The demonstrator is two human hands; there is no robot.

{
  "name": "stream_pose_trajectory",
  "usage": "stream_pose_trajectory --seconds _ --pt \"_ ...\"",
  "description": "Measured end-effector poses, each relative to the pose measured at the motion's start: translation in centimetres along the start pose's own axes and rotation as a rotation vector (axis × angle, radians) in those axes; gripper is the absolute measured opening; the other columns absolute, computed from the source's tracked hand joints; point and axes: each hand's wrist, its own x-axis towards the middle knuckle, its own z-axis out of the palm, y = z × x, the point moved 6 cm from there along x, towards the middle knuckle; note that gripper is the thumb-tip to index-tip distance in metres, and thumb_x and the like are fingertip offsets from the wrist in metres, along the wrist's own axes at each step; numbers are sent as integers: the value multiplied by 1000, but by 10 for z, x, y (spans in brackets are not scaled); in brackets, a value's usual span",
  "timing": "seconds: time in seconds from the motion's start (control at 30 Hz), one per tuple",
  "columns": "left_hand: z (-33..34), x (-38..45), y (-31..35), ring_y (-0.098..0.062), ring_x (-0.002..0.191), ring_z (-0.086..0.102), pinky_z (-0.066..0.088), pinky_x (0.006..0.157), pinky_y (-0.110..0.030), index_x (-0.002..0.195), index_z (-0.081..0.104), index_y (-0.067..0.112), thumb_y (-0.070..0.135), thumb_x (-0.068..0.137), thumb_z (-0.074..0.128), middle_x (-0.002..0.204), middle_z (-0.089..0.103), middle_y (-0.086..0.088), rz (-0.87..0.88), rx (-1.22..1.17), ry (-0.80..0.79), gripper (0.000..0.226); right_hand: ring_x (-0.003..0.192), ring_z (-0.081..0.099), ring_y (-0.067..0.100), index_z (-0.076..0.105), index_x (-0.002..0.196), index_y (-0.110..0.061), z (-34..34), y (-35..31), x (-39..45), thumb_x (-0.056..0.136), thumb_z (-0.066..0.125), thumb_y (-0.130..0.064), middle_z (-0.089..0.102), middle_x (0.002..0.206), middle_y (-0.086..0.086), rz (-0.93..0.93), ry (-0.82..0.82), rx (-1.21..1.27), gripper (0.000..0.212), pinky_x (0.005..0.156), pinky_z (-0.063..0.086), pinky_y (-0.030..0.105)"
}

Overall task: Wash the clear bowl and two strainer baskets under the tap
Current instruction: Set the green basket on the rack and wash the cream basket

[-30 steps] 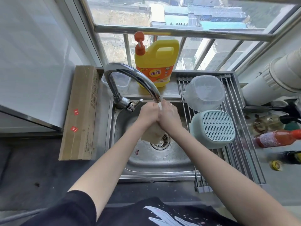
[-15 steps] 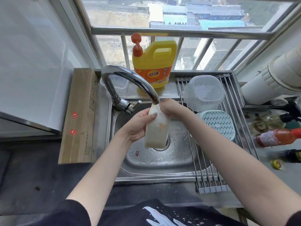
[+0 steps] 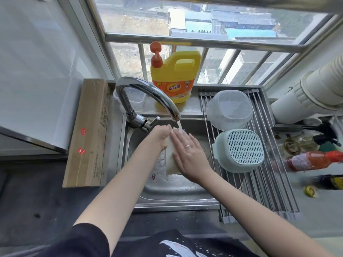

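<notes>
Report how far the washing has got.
Looks done: the clear bowl and green strainer basket sit upside down on the rack. In hand: the left hand and right hand rub a white cloth under the tap. I see no second strainer.

Single head-worn wide-angle view, looking forward and steeply down, close over the sink (image 3: 185, 193). Window (image 3: 185, 21) across the top, counter (image 3: 27, 201) at left; strong edge distortion.
</notes>
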Motion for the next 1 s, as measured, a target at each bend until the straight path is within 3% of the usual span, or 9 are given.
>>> stream_pose_trajectory --seconds 0.07,0.17,0.37,0.43,0.5,0.63,0.77,0.9,1.0 --pt "7 -20 3 -19 74 63 53 74 -28 85 56 9 32 103 30 77 66 -7 -17 -60 -26 40 136 36 24 40 143 -15 -4 5 10 97 24 -33 45 144 7 112 48 170 52 107 29 38" --pt "17 -34 9 -25 101 61 48 97 -38 91 57 13 35 101 34 109 65 -16 87 -19 -17 34 117 49 28 54 127 -20 -7 18 37 93 19 -39 59 122 8 435 41 277 53 88 37 38" --pt "23 -16 -7 -30 102 58 42 93 -41 128 51 -2 33 86 50 111 62 -14 118 17 -25 55 102 59 34 57 118 -14 -5 53 71 100 27 -38 63 110 13 621 -235 -55 43 70 32 33" --pt "19 -12 -5 -27 102 59 47 88 -41 120 58 2 41 87 52 109 64 -12 113 29 16 52 89 63 34 62 103 -9 -15 43 72 98 34 -29 67 95 14 554 -86 -102 35 68 37 34" --pt "17 -17 10 -22 87 58 50 74 -28 93 60 7 26 93 47 89 61 -9 117 28 24 23 81 64 34 62 94 -10 -21 11 63 90 37 -22 67 84 14 394 104 -66 28 66 39 37" --pt "18 -16 30 -8 67 53 52 62 -20 83 51 15 10 102 28 72 55 -6 70 -26 -76 30 134 39 32 46 136 -10 -3 -13 31 92 33 -28 52 137 9 273 104 -19 50 105 27 51" --pt "17 -19 24 -12 40 56 41 32 -13 71 45 6 14 103 25 46 56 -4 -12 43 -91 39 133 42 27 49 135 -3 -5 -7 16 95 34 -28 47 142 12 -138 86 -125 49 108 26 52" --pt "22 -30 27 -11 39 59 48 41 -17 73 52 1 14 102 24 52 61 -6 18 35 -154 42 128 48 25 53 132 -8 -11 -1 15 93 39 -32 53 138 7 -98 97 -51 48 103 33 50" --pt "25 -37 34 -18 68 63 51 68 -27 78 52 5 22 100 26 73 61 -9 42 -51 -231 38 128 43 23 50 127 -20 -20 -2 30 90 38 -40 55 134 4 127 117 40 43 87 33 43"
